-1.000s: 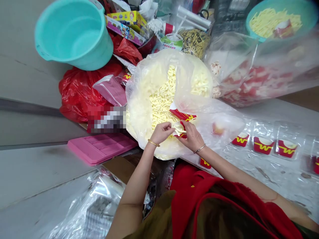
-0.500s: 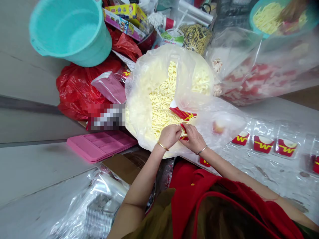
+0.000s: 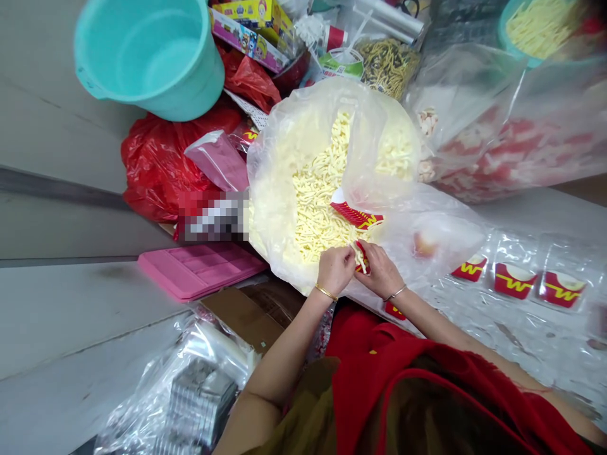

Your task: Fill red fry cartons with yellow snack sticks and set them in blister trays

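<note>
My right hand (image 3: 379, 273) is closed around a small red french-fry box (image 3: 363, 259) with a yellow mark. Pale yellow sticks like miniature fries show in its mouth. My left hand (image 3: 336, 272) is pinched at the box's opening; its fingertips are turned away, so what they hold is hidden. Both hands are low over a plastic-lined tub (image 3: 275, 151) with a heap of yellow sticks (image 3: 317, 218) inside. A nested stack of red fry boxes (image 3: 353, 212) lies on the sticks just beyond my hands.
Clear packs with red fry boxes (image 3: 516, 280) lie in a row at right. Behind them stands a clear bag of red-and-white pieces (image 3: 507, 148). A turquoise bucket (image 3: 152, 63), red plastic bag (image 3: 156, 164) and pink tray (image 3: 199, 268) are at left. Another person's blurred hand is at top right.
The view has shifted, so everything sits a little further right. My hands stay together at the fry box, and its sticks show more plainly. The blurred hand at top right has moved.
</note>
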`<state>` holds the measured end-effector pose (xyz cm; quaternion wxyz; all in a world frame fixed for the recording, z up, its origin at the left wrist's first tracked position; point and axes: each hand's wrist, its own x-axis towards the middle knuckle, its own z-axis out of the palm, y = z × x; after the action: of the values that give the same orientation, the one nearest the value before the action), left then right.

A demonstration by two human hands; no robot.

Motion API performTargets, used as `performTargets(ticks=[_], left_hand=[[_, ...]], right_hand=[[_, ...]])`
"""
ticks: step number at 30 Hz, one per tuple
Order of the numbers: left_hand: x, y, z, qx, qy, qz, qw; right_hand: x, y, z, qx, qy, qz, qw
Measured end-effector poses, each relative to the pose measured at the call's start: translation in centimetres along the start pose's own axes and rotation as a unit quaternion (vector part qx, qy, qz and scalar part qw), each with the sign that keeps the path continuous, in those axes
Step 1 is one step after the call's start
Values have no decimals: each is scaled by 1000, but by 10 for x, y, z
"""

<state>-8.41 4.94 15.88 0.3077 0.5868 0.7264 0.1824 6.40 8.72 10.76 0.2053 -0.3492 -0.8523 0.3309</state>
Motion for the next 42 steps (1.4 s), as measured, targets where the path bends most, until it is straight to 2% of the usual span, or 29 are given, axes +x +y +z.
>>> performTargets(ticks=[3,5,7,10,13,15,17,18,20,22,24,27,32,34,36,38,40,42], left_hand=[[6,-11,-10,-17,-11,32,999],[18,-24,-18,7,20,3,1000],[35,-37,-22,102,44,-53,992],[59,-52,-17,238,-2,-113,965],[69,-59,-10,240,-26,-125,962],[66,-62,-11,165,7,-133,977],[59,-64,-18,21,42,-142,989],[55,-64,-23,-68,51,-144,986],[47,-61,-33,-238,44,-142,960],[39,-53,-40,-353,23,-137,925],[33,-43,-45,-408,5,-129,904],[27,-27,-47,-423,-15,-116,899],[23,-15,-45,-381,-53,-56,921],[23,-14,-44,-339,-53,-37,939],[23,-10,-43,-242,-32,-36,969],[23,-3,-41,-103,-17,-32,994],[23,8,-38,33,-33,-7,999],[22,20,-32,125,-67,33,989]], right_hand=[[-2,2,-2,10,7,-1,1000],[-2,3,-3,14,15,6,1000],[-2,4,-4,15,23,17,999],[-2,4,-5,17,31,25,999],[-3,3,-7,17,32,32,999],[-3,4,-10,20,34,41,998],[-2,5,-11,23,38,51,998],[0,5,-12,24,39,54,997],[4,4,-11,27,40,59,997],[9,1,-10,31,39,57,997],[15,-4,-7,33,38,49,998],[20,-10,-4,33,43,42,998],[26,-13,-5,23,65,41,997],[28,-14,-6,20,68,34,997],[29,-15,-7,18,61,26,998],[28,-16,-6,18,51,18,998],[23,-16,-3,23,48,11,999],[14,-15,1,35,48,1,998]])
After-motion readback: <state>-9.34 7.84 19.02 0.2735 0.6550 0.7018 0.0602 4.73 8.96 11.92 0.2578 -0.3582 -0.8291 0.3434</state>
